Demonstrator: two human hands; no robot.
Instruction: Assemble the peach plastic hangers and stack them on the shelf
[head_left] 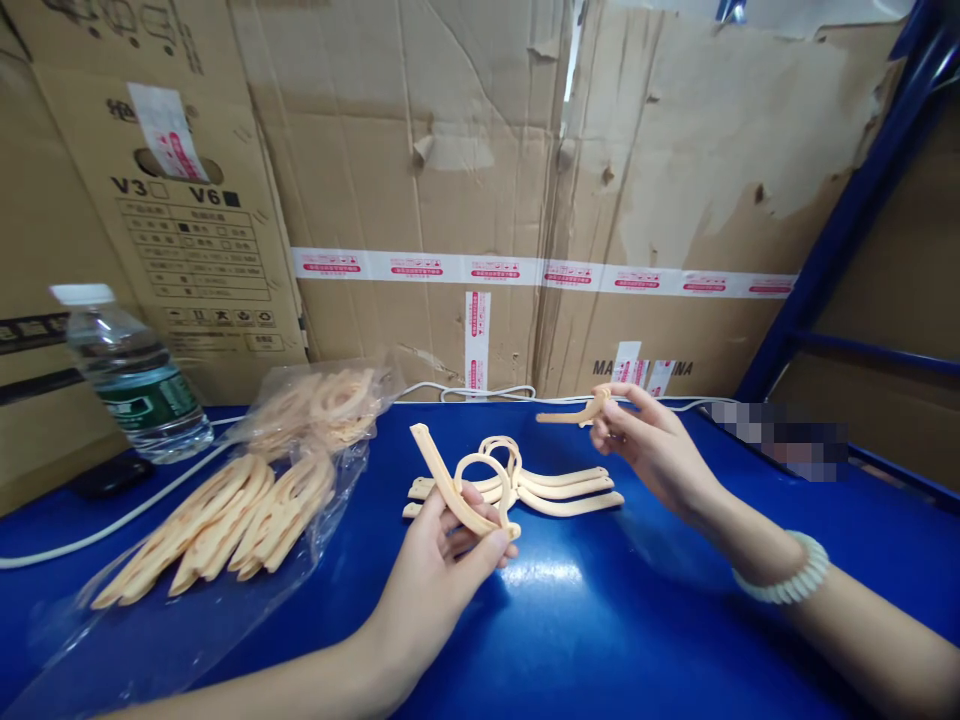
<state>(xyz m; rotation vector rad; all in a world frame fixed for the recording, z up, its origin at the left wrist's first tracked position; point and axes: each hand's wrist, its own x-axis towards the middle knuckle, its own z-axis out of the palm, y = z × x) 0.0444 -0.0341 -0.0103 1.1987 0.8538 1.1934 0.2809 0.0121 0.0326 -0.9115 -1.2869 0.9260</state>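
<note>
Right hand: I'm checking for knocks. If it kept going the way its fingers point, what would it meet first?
Probably the plastic bag of parts at far left; the right hand points leftward, depth unclear.

The single head-worn camera looked forward and down, close over the blue tabletop (600,620), facing the cardboard boxes (450,180) behind it.

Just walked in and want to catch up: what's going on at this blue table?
A person is handling beige plastic hanger pieces with bare hands. The left hand grips a curved hanger piece with a ring, raised over the blue table. The right hand pinches a smaller hook piece. Between them lies a small stack of pieces. A clear bag of more pieces and a water bottle sit to the left.
</note>
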